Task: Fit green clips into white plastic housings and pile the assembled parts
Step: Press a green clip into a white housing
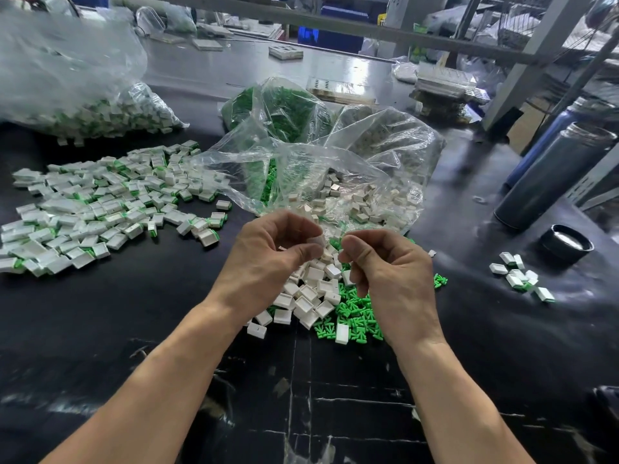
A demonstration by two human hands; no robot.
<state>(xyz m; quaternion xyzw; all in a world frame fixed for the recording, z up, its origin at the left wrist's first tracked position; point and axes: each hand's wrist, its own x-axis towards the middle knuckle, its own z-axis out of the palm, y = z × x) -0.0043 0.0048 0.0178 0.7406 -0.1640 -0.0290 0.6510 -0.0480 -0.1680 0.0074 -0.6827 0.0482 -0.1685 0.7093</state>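
Both forearms nearest, left hand point(268, 252) and right hand point(385, 269) raised over loose white housings point(308, 293) and green clips point(355, 313) for easy reach; fingers curled (contents unclear, cannot tell); assembled pile point(100, 209) well left on dark surface point(134, 313).

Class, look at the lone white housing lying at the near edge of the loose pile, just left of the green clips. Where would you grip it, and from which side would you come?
Pinch the white housing across its two long side walls, coming straight down from above. It lies flat on the black table, apart from the pile, so its sides look free for thumb and fingertip. Its near and left sides are clear; the other housings crowd the far right.
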